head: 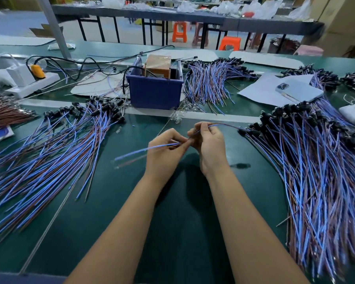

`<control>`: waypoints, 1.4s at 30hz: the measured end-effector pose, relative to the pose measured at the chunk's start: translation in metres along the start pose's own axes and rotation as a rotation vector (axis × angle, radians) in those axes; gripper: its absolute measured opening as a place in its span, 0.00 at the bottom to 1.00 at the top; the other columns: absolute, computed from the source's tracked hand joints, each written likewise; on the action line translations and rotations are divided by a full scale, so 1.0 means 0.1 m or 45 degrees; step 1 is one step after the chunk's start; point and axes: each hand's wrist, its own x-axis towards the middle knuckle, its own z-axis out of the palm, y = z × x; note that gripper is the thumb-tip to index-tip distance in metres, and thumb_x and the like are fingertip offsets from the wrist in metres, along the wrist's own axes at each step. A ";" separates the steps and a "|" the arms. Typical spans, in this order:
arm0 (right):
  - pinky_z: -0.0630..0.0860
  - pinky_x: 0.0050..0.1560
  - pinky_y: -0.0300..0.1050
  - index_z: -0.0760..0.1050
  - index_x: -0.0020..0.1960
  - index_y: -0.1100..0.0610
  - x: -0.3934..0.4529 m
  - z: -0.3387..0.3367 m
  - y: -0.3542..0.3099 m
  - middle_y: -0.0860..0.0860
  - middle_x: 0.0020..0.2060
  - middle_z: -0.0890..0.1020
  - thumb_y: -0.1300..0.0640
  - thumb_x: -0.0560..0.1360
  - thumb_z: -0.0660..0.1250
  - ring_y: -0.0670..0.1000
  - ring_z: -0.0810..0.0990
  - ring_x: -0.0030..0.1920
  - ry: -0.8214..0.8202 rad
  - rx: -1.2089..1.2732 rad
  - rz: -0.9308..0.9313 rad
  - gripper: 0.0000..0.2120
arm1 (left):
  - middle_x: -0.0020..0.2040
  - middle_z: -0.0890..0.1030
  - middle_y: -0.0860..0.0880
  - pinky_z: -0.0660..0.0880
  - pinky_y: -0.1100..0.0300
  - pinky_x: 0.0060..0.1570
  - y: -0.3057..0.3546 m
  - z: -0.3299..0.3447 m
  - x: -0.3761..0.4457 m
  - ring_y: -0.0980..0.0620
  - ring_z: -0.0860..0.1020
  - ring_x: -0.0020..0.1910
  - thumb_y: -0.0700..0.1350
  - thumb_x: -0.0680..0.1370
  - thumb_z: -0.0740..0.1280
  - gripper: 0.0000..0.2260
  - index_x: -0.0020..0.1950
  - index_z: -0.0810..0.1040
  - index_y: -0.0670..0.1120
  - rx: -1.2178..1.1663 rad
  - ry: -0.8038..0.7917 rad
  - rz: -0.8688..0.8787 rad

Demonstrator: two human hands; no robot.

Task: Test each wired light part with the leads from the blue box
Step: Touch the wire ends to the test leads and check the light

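My left hand (164, 152) pinches the blue and brown wires of one light part (139, 151), whose free ends stick out blurred to the left. My right hand (208, 143) grips another wired part (226, 125) whose wires arc right to a black socket (242, 131) at the edge of the right pile. Both hands meet above the green table (172, 222). The blue box (155, 90) stands behind them, with a brown transformer (158, 63) inside it. Thin metal leads run from the box toward my hands.
Large piles of blue and brown wired parts lie at the left (49, 152), right (316, 181) and back (211, 83). A white power strip (32, 84) with an orange plug sits back left. A phone (299, 90) rests on paper at back right.
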 end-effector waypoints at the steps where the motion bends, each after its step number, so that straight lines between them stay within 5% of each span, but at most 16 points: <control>1: 0.68 0.31 0.37 0.71 0.44 0.57 0.02 -0.05 -0.07 0.51 0.30 0.75 0.61 0.84 0.52 0.44 0.71 0.26 0.023 -0.037 -0.013 0.13 | 0.32 0.79 0.52 0.71 0.64 0.33 0.04 0.09 -0.05 0.59 0.73 0.30 0.39 0.73 0.74 0.07 0.38 0.79 0.47 0.060 -0.036 0.044; 6: 0.60 0.25 0.36 0.74 0.48 0.58 0.12 -0.48 -0.57 0.46 0.24 0.66 0.58 0.84 0.54 0.43 0.63 0.24 0.049 -0.245 -0.144 0.11 | 0.42 0.82 0.53 0.76 0.60 0.38 0.32 0.63 -0.31 0.54 0.78 0.39 0.41 0.75 0.69 0.05 0.50 0.82 0.47 0.299 -0.194 0.460; 11: 0.61 0.25 0.37 0.79 0.45 0.59 0.14 -1.14 -1.04 0.46 0.20 0.66 0.56 0.81 0.60 0.45 0.62 0.22 0.139 -0.764 -0.210 0.11 | 0.50 0.84 0.48 0.78 0.56 0.43 0.58 1.22 -0.46 0.49 0.80 0.46 0.36 0.75 0.68 0.09 0.54 0.82 0.42 0.094 -0.359 0.461; 14: 0.68 0.36 0.48 0.76 0.46 0.66 0.15 -1.56 -1.16 0.59 0.31 0.72 0.54 0.78 0.62 0.57 0.69 0.31 0.248 -1.264 -0.208 0.14 | 0.54 0.83 0.47 0.78 0.54 0.50 0.62 1.50 -0.57 0.50 0.79 0.53 0.31 0.73 0.65 0.16 0.58 0.81 0.41 0.110 -0.570 0.457; 18: 0.75 0.45 0.51 0.79 0.52 0.59 0.09 -1.92 -1.18 0.55 0.44 0.80 0.55 0.77 0.64 0.59 0.77 0.45 0.333 -1.708 -0.081 0.09 | 0.56 0.82 0.48 0.76 0.53 0.56 0.57 1.73 -0.70 0.51 0.78 0.57 0.34 0.73 0.63 0.17 0.59 0.81 0.44 0.165 -0.740 0.293; 23: 0.75 0.47 0.50 0.73 0.65 0.54 0.03 -2.02 -1.09 0.55 0.59 0.78 0.54 0.77 0.65 0.58 0.78 0.52 0.516 -1.823 -0.035 0.17 | 0.49 0.83 0.53 0.75 0.63 0.48 0.50 1.78 -0.76 0.61 0.78 0.43 0.35 0.73 0.62 0.16 0.55 0.82 0.46 0.160 -0.811 0.136; 26: 0.68 0.41 0.48 0.69 0.67 0.54 0.00 -1.88 -1.05 0.57 0.62 0.72 0.55 0.77 0.64 0.58 0.75 0.48 0.628 -1.832 -0.118 0.19 | 0.30 0.78 0.62 0.67 0.70 0.32 0.48 1.67 -0.74 0.64 0.72 0.26 0.33 0.72 0.59 0.18 0.52 0.83 0.49 0.110 -0.721 -0.026; 30: 0.70 0.44 0.48 0.71 0.66 0.52 0.00 -1.40 -0.90 0.56 0.60 0.72 0.58 0.77 0.62 0.58 0.77 0.51 0.475 -1.768 -0.310 0.18 | 0.39 0.82 0.56 0.73 0.59 0.40 0.48 1.47 -0.62 0.54 0.78 0.38 0.33 0.72 0.59 0.15 0.46 0.82 0.47 0.101 -0.515 -0.030; 35: 0.72 0.47 0.48 0.76 0.60 0.52 0.07 -0.64 -0.51 0.54 0.58 0.76 0.64 0.76 0.58 0.57 0.77 0.55 0.259 -1.613 -0.387 0.17 | 0.24 0.68 0.54 0.62 0.56 0.32 0.27 0.90 -0.37 0.53 0.65 0.29 0.33 0.72 0.60 0.15 0.28 0.68 0.46 0.182 -0.227 -0.086; 42: 0.69 0.48 0.41 0.80 0.55 0.56 0.09 0.45 0.13 0.57 0.49 0.81 0.66 0.75 0.62 0.55 0.78 0.49 -0.078 -1.172 -0.358 0.13 | 0.30 0.75 0.54 0.67 0.57 0.35 0.04 -0.22 -0.06 0.51 0.72 0.33 0.35 0.72 0.59 0.11 0.34 0.77 0.44 0.371 0.091 -0.176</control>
